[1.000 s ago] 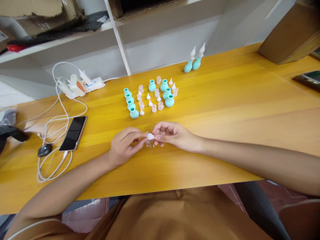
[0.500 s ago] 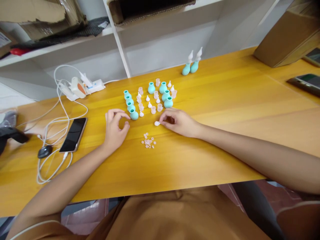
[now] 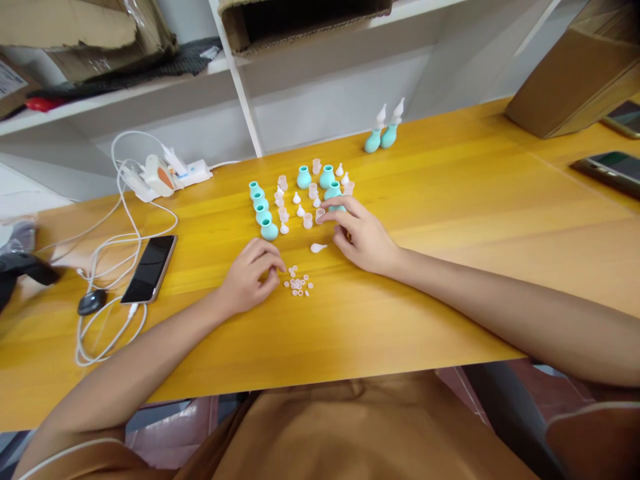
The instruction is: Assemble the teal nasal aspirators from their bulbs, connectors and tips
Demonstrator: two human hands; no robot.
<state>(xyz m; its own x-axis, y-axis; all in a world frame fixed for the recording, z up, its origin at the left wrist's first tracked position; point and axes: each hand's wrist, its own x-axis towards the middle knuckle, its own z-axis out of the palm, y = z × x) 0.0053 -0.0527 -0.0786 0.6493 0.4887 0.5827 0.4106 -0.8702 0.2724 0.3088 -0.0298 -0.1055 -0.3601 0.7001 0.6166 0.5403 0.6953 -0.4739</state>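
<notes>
My left hand [image 3: 256, 275] hovers just left of a loose group of small pale pink rings [image 3: 297, 284], fingers loosely bent and parted, nothing visible in them. A white teardrop-shaped nozzle tip [image 3: 317, 248] lies on its side between my hands. Over the right end of the arranged parts is my right hand [image 3: 361, 233], fingers apart, its index fingertip at a translucent pinkish cup [image 3: 320, 215]; whether it touches the cup I cannot tell. Turquoise bulbs [image 3: 269, 230] stand in a row at left, others [image 3: 327, 177] at right. Small white cone-shaped pieces [image 3: 301, 211] and more cups stand between them.
Two assembled turquoise-and-white bulbs [image 3: 389, 135] stand at the back. On the left are a phone [image 3: 149, 270], white cables and a power strip [image 3: 193, 173]. A cardboard box [image 3: 565, 83] and another phone [image 3: 607, 171] occupy the right. Shelves rise behind the table.
My right hand has let go of the white tip, leaving it on the table, and moved up to the cups. My left hand has moved right and down, toward the rings.
</notes>
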